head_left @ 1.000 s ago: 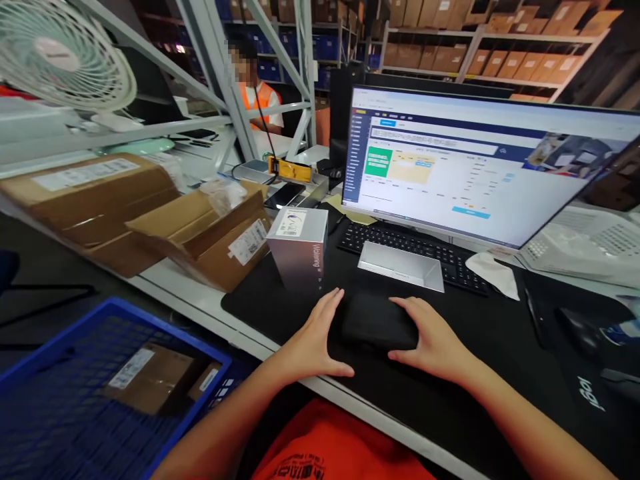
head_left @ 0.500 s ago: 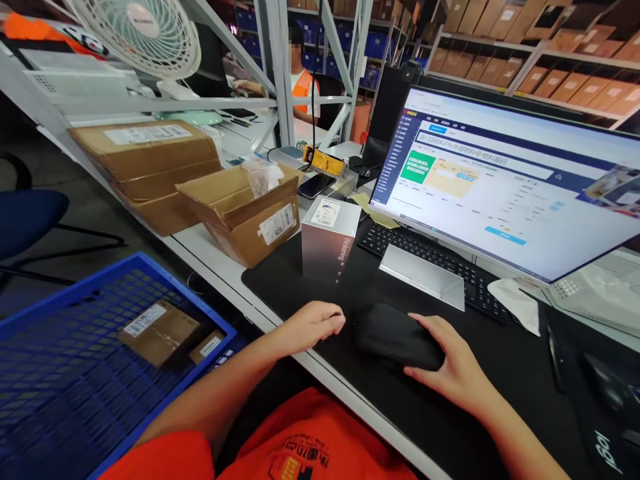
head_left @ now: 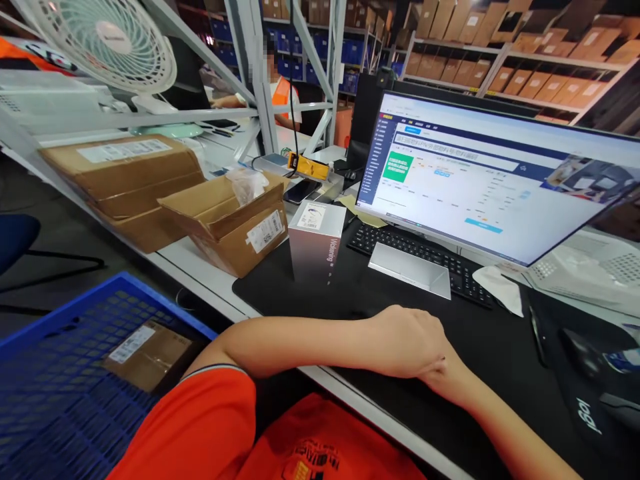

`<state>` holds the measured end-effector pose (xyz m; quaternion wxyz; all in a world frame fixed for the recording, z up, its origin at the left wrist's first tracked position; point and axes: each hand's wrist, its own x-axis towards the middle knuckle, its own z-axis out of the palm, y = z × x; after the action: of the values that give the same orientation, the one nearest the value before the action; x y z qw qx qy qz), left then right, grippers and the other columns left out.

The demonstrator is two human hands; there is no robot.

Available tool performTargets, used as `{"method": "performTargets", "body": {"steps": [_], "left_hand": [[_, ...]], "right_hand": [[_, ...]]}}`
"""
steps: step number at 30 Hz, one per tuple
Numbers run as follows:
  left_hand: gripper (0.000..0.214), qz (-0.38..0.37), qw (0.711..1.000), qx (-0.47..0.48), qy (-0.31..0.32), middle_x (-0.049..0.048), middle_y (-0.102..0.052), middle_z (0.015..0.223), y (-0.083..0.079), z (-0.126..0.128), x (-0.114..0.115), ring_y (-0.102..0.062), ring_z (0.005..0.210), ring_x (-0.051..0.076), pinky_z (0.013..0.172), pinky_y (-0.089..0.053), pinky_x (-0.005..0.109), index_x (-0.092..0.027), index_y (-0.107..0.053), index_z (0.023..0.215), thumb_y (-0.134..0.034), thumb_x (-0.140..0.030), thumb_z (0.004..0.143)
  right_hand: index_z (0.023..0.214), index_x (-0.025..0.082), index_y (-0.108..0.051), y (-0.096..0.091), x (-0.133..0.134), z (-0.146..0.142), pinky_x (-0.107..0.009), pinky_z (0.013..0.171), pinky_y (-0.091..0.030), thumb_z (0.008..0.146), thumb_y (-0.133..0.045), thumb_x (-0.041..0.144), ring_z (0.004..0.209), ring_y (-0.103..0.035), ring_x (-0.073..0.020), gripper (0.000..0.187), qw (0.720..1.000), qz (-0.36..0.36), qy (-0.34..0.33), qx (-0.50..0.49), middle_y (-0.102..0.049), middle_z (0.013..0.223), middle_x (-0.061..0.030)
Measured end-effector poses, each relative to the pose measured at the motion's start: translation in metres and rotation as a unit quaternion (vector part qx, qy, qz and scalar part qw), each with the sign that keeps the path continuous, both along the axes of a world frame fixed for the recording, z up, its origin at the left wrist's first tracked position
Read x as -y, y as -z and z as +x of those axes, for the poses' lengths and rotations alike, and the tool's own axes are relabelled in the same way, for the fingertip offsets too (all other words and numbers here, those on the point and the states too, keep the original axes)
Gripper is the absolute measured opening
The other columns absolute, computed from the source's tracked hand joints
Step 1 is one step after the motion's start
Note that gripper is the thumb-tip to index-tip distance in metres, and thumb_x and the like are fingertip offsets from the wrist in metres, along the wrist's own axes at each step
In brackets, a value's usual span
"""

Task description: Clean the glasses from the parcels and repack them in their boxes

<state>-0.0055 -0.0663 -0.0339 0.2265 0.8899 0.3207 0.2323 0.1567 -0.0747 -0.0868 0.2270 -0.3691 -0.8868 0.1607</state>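
My left arm reaches across my body from the left, and my left hand (head_left: 407,340) lies palm down, fingers curled, on the black desk mat (head_left: 500,347) in front of the keyboard (head_left: 425,250). It covers the spot where the black pouch lay, and the pouch itself does not show. My right forearm comes in from the lower right. My right hand (head_left: 450,385) is tucked under the left one with only its wrist end showing, so its fingers are hidden. A silver box (head_left: 315,243) stands upright just beyond my left forearm.
A wide monitor (head_left: 500,180) stands behind the keyboard. An open cardboard box (head_left: 230,227) and stacked sealed cartons (head_left: 125,173) sit to the left, under a fan (head_left: 100,40). A blue crate (head_left: 55,380) with a small carton is beside my left knee. A person in an orange vest works behind the racking.
My left hand has swung right, from beside the pouch to over it and my right hand. The pouch is now hidden. The camera has shifted slightly.
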Motion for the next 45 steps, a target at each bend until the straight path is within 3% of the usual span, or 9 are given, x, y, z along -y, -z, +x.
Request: {"method": "performTargets", "body": {"steps": [3, 6, 12, 16, 19, 28, 35, 41, 45], "left_hand": [[0.028, 0.067, 0.994, -0.03, 0.081, 0.0121, -0.075, 0.099, 0.005, -0.019, -0.003, -0.069, 0.097, 0.03, 0.083, -0.052, 0.04, -0.016, -0.072, 0.088, -0.068, -0.044, 0.09], [0.061, 0.111, 0.993, -0.013, 0.04, 0.0174, -0.064, 0.13, 0.017, -0.043, 0.0, -0.06, 0.121, 0.033, 0.103, -0.047, 0.045, -0.016, -0.063, 0.124, -0.072, -0.06, 0.082], [0.108, -0.097, 0.985, -0.1, -0.098, 0.0172, -0.055, 0.147, 0.038, -0.065, 0.01, -0.061, 0.124, 0.039, 0.1, -0.051, 0.05, -0.022, -0.032, 0.154, -0.076, -0.071, 0.069], [0.085, -0.155, 0.981, -0.109, -0.044, 0.0144, -0.067, 0.131, 0.032, -0.073, 0.007, -0.065, 0.119, 0.037, 0.099, -0.052, 0.047, -0.021, -0.052, 0.142, -0.077, -0.065, 0.073], [0.082, -0.208, 0.976, -0.06, 0.031, 0.0142, -0.061, 0.141, 0.024, -0.083, 0.001, -0.06, 0.127, 0.035, 0.106, -0.048, 0.046, -0.021, -0.048, 0.145, -0.078, -0.055, 0.077], [0.1, -0.432, 0.867, 0.085, 0.233, 0.0088, -0.052, 0.149, 0.024, -0.087, -0.012, -0.049, 0.138, 0.032, 0.114, -0.043, 0.044, -0.022, -0.038, 0.15, -0.086, -0.045, 0.066], [0.115, -0.117, 0.985, 0.096, 0.079, 0.0161, -0.035, 0.16, 0.003, -0.081, 0.01, -0.039, 0.145, 0.034, 0.122, -0.032, 0.048, -0.022, -0.014, 0.159, -0.082, -0.032, 0.068], [0.115, 0.058, 0.995, -0.006, 0.081, 0.0124, -0.042, 0.154, 0.001, -0.073, 0.008, -0.046, 0.138, 0.034, 0.118, -0.04, 0.047, -0.027, -0.015, 0.158, -0.078, -0.023, 0.061], [0.114, 0.123, 0.992, -0.029, -0.013, 0.014, -0.047, 0.148, 0.012, -0.064, 0.001, -0.052, 0.131, 0.035, 0.11, -0.047, 0.05, -0.027, -0.016, 0.157, -0.075, -0.023, 0.06]], "right_hand": [[0.135, 0.026, -0.058, 0.001, 0.004, -0.002, -0.05, 0.098, -0.051, 0.096, -0.046, 0.03, 0.113, -0.061, -0.0296, 0.041, 0.998, 0.028, -0.023, -0.048, -0.067, 0.122, -0.0111], [0.133, 0.028, -0.061, 0.003, 0.01, -0.006, -0.052, 0.099, -0.051, 0.102, -0.039, 0.025, 0.115, -0.062, -0.0281, 0.038, 0.996, 0.053, -0.011, -0.067, -0.069, 0.123, -0.0097], [0.152, 0.029, -0.045, 0.019, 0.02, 0.031, -0.055, 0.109, -0.047, 0.103, -0.044, 0.03, 0.138, -0.051, -0.0302, 0.049, 0.99, 0.101, 0.094, -0.032, -0.047, 0.155, -0.0082], [0.131, 0.027, -0.066, 0.028, 0.026, 0.067, -0.037, 0.083, -0.064, 0.104, -0.044, 0.036, 0.105, -0.074, -0.0249, 0.037, 0.982, 0.023, 0.182, -0.036, -0.074, 0.123, -0.0054], [0.101, 0.024, -0.077, 0.012, 0.037, 0.063, -0.027, 0.056, -0.062, 0.104, -0.041, 0.036, 0.065, -0.075, -0.0199, 0.037, 0.975, 0.032, 0.204, -0.083, -0.079, 0.084, -0.0029], [0.09, 0.022, -0.068, -0.07, 0.052, 0.01, -0.027, 0.059, -0.052, 0.106, -0.037, 0.036, 0.064, -0.07, -0.0176, 0.038, 0.933, 0.345, 0.07, -0.078, -0.072, 0.073, -0.0057], [0.088, 0.02, -0.07, -0.095, 0.02, 0.027, -0.028, 0.065, -0.048, 0.107, -0.033, 0.046, 0.072, -0.068, -0.0173, 0.049, 0.958, 0.226, 0.143, -0.099, -0.071, 0.079, -0.0057], [0.097, 0.022, -0.076, -0.097, -0.025, 0.03, -0.031, 0.073, -0.052, 0.104, -0.037, 0.05, 0.075, -0.069, -0.0184, 0.049, 0.982, -0.051, 0.126, -0.134, -0.073, 0.079, -0.003], [0.133, 0.022, -0.06, -0.088, -0.039, 0.041, -0.039, 0.088, -0.055, 0.099, -0.049, 0.053, 0.103, -0.069, -0.0232, 0.047, 0.963, -0.102, 0.117, -0.22, -0.071, 0.115, -0.0099]]}}
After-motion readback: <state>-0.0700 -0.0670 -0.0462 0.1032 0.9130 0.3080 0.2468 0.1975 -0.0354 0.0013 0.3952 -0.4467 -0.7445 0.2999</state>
